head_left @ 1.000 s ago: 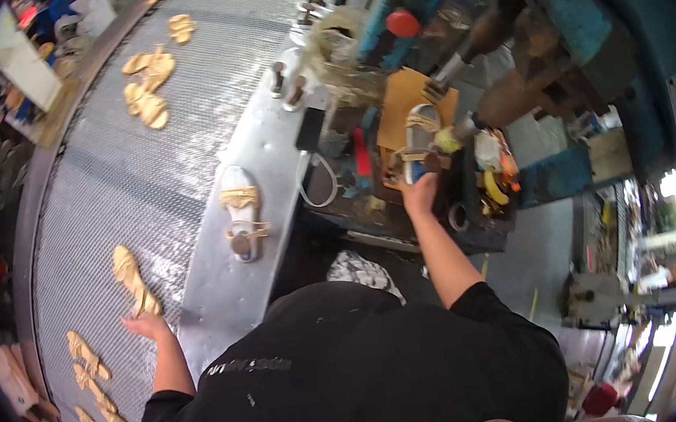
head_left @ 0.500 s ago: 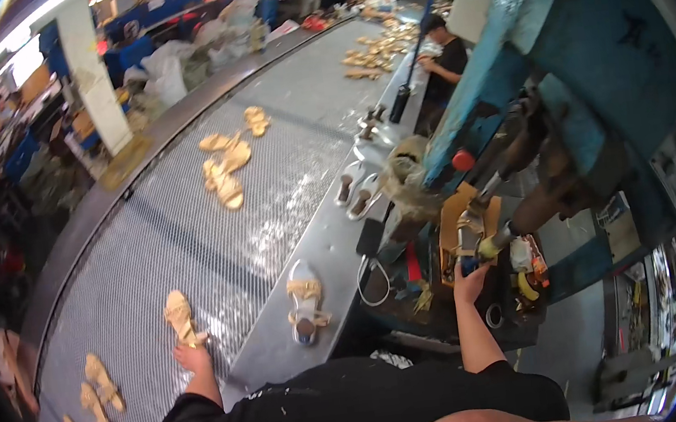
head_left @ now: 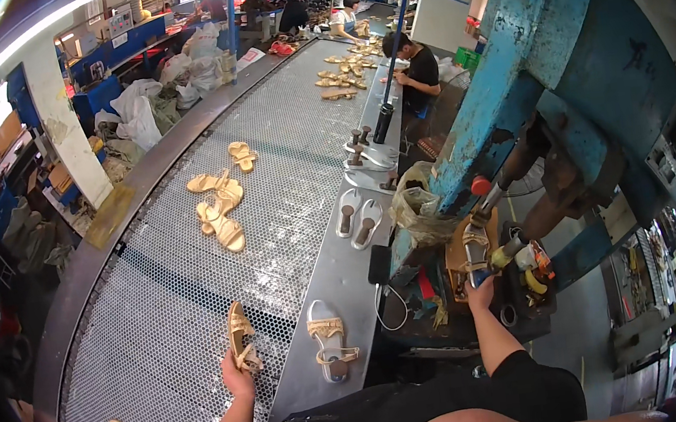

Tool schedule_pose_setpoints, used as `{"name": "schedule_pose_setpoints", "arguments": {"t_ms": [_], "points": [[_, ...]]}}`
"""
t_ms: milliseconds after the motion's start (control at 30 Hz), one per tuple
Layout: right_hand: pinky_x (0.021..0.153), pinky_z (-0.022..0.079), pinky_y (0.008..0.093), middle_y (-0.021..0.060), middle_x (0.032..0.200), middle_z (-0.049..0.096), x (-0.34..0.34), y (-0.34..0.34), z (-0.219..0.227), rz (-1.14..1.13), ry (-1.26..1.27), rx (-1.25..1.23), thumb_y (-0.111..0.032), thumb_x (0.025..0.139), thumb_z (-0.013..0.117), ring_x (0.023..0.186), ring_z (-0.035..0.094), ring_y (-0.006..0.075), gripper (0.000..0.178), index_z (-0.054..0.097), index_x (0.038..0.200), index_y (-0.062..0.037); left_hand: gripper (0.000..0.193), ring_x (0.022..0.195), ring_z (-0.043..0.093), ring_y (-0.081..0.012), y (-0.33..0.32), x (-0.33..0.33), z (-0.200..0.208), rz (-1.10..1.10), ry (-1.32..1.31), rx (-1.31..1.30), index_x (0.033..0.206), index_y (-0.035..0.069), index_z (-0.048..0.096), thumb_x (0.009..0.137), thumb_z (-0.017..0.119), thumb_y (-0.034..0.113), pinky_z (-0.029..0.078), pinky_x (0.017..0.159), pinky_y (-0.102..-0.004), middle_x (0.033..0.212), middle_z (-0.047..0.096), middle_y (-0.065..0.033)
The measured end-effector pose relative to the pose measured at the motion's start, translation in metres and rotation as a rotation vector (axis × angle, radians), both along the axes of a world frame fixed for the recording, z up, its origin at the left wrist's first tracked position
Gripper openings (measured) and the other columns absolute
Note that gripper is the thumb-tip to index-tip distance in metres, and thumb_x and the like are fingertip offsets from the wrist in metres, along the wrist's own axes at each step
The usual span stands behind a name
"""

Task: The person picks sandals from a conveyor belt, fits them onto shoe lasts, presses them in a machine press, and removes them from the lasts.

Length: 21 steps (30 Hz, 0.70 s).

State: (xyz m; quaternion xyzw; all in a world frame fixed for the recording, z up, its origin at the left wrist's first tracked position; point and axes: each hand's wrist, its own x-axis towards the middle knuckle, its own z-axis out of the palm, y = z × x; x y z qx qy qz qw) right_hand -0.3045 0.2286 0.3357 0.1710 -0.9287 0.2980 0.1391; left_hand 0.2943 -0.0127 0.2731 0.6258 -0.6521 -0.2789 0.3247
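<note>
My left hand (head_left: 236, 378) is closed on the heel end of a tan strappy sandal (head_left: 239, 331), tipped on its side over the perforated conveyor belt (head_left: 162, 348). My right hand (head_left: 480, 291) grips the near end of another tan sandal (head_left: 475, 247), which sits on a pale last in an open box under the blue press (head_left: 500, 101). The press's arm ends just beside that sandal. Between my hands, a third sandal (head_left: 326, 327) rests on a grey last on the metal ledge (head_left: 299, 382).
Grey lasts (head_left: 358, 217) stand farther along the ledge, beside a black box with a white cable (head_left: 379, 264). Loose sandals (head_left: 221, 208) lie on the belt, with more at lower left. Co-workers (head_left: 414, 73) sit at its far end. A yellow-handled item (head_left: 534, 282) lies right of the press box.
The sandal in my left hand has turned from lying flat to standing on its side. My right hand stays at the press. The whole view has shifted, showing more of the far room.
</note>
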Motion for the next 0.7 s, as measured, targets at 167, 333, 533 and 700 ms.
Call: {"name": "schedule_pose_setpoints", "arguments": {"t_ms": [167,333,533,700], "points": [[0.091,0.045,0.0459,0.0287,0.113,0.059,0.044,0.003,0.008,-0.066,-0.162,0.059,-0.027,0.062,0.083,0.104,0.057,0.043,0.093,0.036,0.134,0.0095,0.038,0.099,0.064,-0.0265,-0.025,0.011,-0.018,-0.087,0.745,0.513,0.119,-0.001,0.053,0.082,0.059,-0.003,0.053,0.083,-0.0372,0.107,0.064,-0.0131],[0.084,0.047,0.0452,0.0224,0.102,0.063,0.155,0.027,0.034,0.034,-0.126,-0.124,-0.026,0.057,0.085,0.097,0.06,0.0415,0.07,0.051,0.113,-0.0026,0.048,0.109,0.06,-0.0265,0.023,-0.018,-0.015,-0.272,1.691,0.653,0.13,0.004,0.044,0.085,0.06,0.004,0.054,0.087,-0.0387,0.12,0.059,-0.0129],[0.094,0.044,0.0344,0.0099,0.115,0.058,0.265,-0.031,0.098,0.638,-0.573,-0.392,-0.011,0.071,0.078,0.106,0.056,0.0208,0.054,0.053,0.119,-0.0025,0.051,0.114,0.057,-0.0308,0.12,-0.143,0.115,-0.682,1.537,1.56,0.129,-0.004,0.043,0.081,0.058,0.003,0.049,0.095,-0.0433,0.119,0.058,-0.0184],[0.106,0.033,0.0364,0.0127,0.132,0.052,0.279,-0.036,0.107,1.227,-0.771,-0.44,-0.006,0.072,0.072,0.125,0.046,0.0224,0.049,0.048,0.114,-0.003,0.045,0.106,0.059,-0.033,0.041,-0.161,0.085,-0.218,1.666,0.807,0.125,-0.003,0.043,0.082,0.054,0.001,0.046,0.099,-0.0484,0.116,0.058,-0.0168]]}}
